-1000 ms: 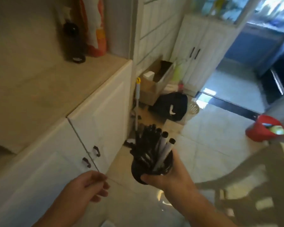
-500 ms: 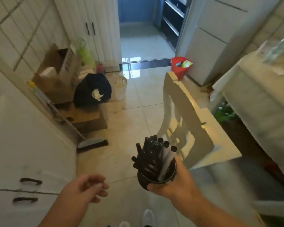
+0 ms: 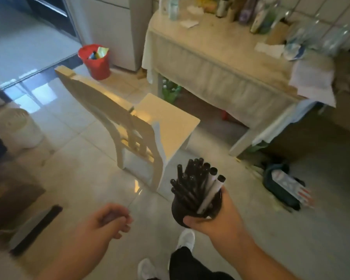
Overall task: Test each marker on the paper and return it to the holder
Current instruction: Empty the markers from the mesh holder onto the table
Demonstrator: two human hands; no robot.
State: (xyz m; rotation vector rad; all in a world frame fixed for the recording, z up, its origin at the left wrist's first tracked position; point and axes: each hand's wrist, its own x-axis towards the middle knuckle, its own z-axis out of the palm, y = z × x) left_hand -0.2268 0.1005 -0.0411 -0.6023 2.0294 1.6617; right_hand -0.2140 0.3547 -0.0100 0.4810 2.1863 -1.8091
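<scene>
Across the tiled floor (image 3: 85,178) a wide open stretch runs from the left edge to the chair (image 3: 150,126), which stands in the middle with its back toward the camera and its seat corner pointing at the table (image 3: 220,63). Between chair and table a narrow lane of floor stays free; the table's far right edge is cut off by the frame, and the bottles on it are blurred. A red bin (image 3: 96,61) sits by the table's left corner. The right hand (image 3: 216,221) grips the dark holder (image 3: 192,209) low in the frame, thumb curled round its base; the markers (image 3: 196,182) stand packed in it. The left hand (image 3: 107,221) hangs beside it, fingers loosely curled, holding nothing.
</scene>
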